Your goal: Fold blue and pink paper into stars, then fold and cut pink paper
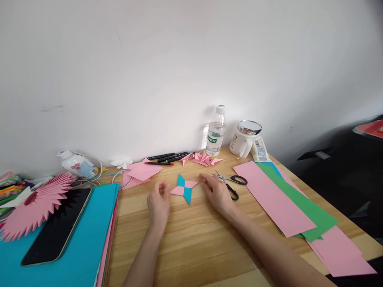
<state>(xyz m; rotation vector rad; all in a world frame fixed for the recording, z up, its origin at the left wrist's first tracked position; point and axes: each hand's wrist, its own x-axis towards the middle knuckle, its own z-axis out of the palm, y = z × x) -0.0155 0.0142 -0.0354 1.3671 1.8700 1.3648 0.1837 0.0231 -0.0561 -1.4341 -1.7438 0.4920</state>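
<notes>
Locate the star point(184, 189) at the centre of the frame, flat on the table point(179, 243); it has two blue points and two pink points. Your left hand point(158, 202) is left of the star, its fingers curled inward; it cannot be told whether the fingertips meet the thumb. Your right hand point(216, 192) is right of the star, its fingers loosely extended and gripping nothing visible; contact between either hand and the star cannot be confirmed.

Note the scissors point(226, 178), blades parted, just beside your right hand; a pink strip point(273, 199) overlaps a green strip point(302, 199) at the right of the frame. Above the star are pink folds point(202, 160) and pens point(175, 156); the water bottle point(216, 138) and the mug point(238, 142) stand upright near the wall point(167, 71), upper right of the star. At lower left, the phone point(58, 227) lies on blue paper point(92, 223); a pleated pink fan point(40, 213) partly covers it.
</notes>
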